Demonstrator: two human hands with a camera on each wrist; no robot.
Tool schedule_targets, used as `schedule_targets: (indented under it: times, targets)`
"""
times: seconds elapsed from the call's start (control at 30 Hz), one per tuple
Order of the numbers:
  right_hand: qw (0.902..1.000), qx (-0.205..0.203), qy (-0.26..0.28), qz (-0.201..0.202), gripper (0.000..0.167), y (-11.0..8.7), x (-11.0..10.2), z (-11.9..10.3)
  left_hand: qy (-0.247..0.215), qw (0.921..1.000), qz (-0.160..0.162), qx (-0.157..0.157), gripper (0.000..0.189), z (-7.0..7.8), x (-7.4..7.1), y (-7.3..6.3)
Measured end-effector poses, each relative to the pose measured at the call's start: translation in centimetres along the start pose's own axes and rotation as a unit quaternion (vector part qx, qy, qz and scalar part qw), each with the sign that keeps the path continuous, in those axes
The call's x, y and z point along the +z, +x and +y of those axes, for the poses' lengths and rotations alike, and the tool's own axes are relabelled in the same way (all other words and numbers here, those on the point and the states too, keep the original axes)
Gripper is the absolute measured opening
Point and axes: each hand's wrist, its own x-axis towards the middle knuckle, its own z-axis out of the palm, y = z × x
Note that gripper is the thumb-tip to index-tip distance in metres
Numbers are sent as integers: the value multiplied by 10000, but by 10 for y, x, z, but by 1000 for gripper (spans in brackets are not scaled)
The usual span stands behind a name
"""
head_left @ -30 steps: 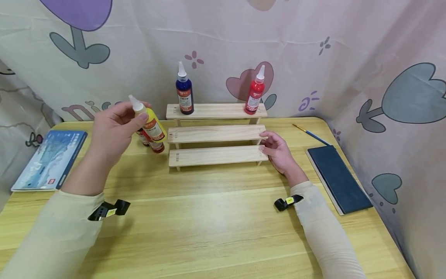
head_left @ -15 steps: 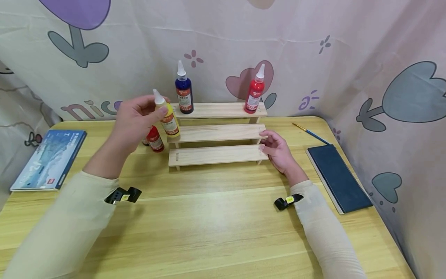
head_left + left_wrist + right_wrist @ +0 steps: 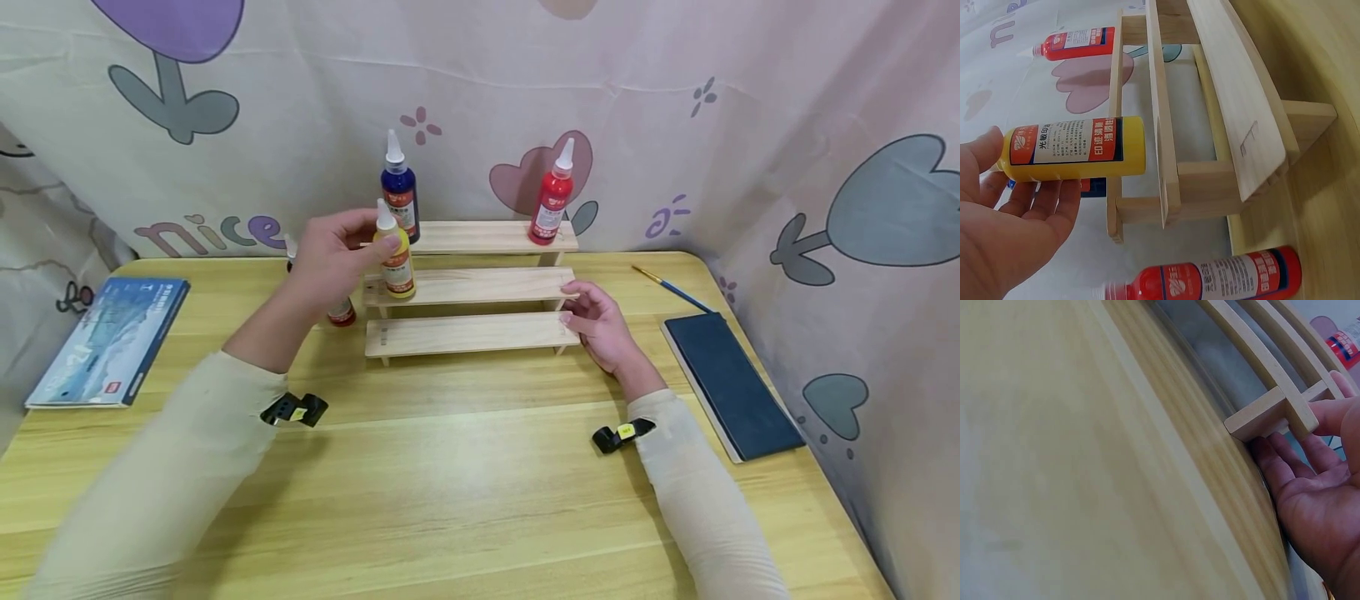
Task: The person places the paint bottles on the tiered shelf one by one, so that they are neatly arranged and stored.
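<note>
My left hand (image 3: 337,258) pinches a yellow bottle (image 3: 399,271) with a white pointed cap between thumb and fingers, near its top. The bottle stands nearly upright over the left end of the middle step of a three-step wooden rack (image 3: 480,287). In the left wrist view the base of the yellow bottle (image 3: 1104,147) overlaps the rack's edge. At the rack's right end, my right hand (image 3: 602,327) grips the two lower steps, its fingers around the end by the leg (image 3: 1260,415). A blue bottle (image 3: 401,196) and a red bottle (image 3: 551,204) stand on the top step.
Left of the rack, another red bottle (image 3: 1222,275) stands on the table (image 3: 465,483), partly hidden behind my left hand in the head view. A blue-white book (image 3: 108,342) lies far left. On the right are a dark notebook (image 3: 731,383) and a paintbrush (image 3: 671,287).
My left hand has carried the yellow bottle rightward, from beside the rack to over its middle step, and the bottle has gone from tilted to nearly upright. My right hand stays on the rack.
</note>
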Motion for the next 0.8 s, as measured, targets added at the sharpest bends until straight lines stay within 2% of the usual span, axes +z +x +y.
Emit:
schedule_targets:
  times: [0.3,0.8]
  targets:
    - [10000,-84,9,-43,49,0,0,0,116,9999,-68,-35,41,-1,6,6]
    - [10000,-49,-12,-29,50,0,-1,1,234,9995,-174,-101,44,-4,5,8]
